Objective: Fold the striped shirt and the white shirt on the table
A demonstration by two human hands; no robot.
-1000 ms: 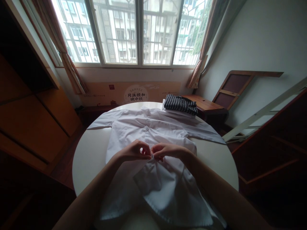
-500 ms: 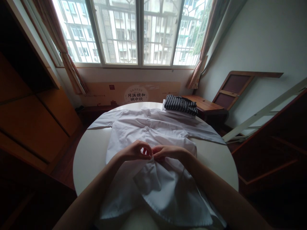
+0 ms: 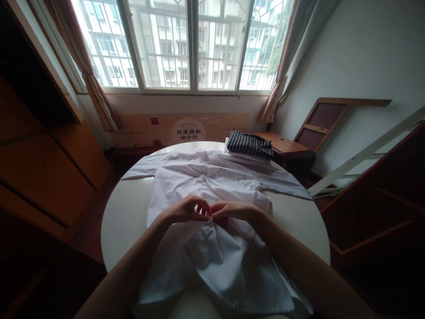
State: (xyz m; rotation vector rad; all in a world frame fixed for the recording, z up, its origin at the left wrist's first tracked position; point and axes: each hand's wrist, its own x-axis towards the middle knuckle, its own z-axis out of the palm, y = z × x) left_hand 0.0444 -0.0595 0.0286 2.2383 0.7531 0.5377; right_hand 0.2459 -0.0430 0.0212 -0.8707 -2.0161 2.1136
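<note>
A white long-sleeved shirt (image 3: 179, 188) lies spread front up, its collar at the far side and its sleeves out to both sides. The lower hem drapes over the near edge. My left hand (image 3: 189, 208) pinches the shirt's front placket at the middle, thumb and fingers curled together. Pressed up against it, my right hand (image 3: 234, 211) grips the same spot from the other side, and a fold of cloth is raised below the fingers. Any button between the fingertips is hidden.
The shirt rests on a round white table (image 3: 124, 221). Folded clothes, a black striped garment (image 3: 250, 145) on top of white cloth, sit at the back right edge. Beyond stand a wooden desk (image 3: 282, 144), a long printed box (image 3: 149, 128) and the window.
My fingers have barely shifted at the placket. The shirt and the folded clothes stay as they were.
</note>
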